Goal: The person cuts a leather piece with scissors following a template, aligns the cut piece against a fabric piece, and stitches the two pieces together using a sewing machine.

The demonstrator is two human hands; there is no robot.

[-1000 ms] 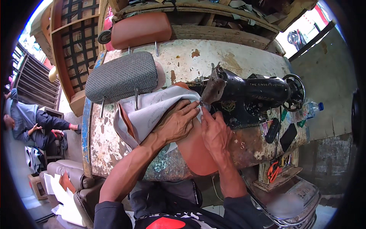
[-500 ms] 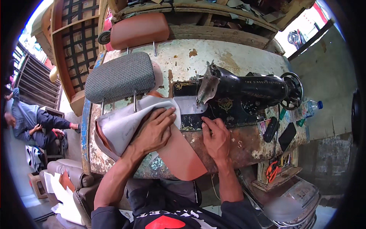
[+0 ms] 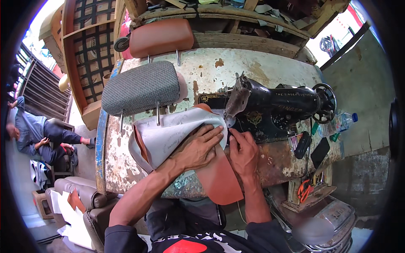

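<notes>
Brown leatherette, folded with its pale backing up, lies under your palms and hangs over the near edge of the table. Your left hand is spread flat on that backing, fingers open and pressing rather than gripping, which keeps the sheet smooth and square to the needle. Your right hand sits just beside the presser foot, fingertips pinched down on the seam edge, so the layers stay aligned where they meet the black sewing machine. Beyond your left hand, a grey woven headrest lies on its posts, and a brown headrest rests behind it, both out of the sewing line. Underneath, the worn tabletop shows flaking paint and rust. A plastic bottle stands at the right end, orange-handled pliers lie on a lower ledge, and a seated person waits off to your left.
</notes>
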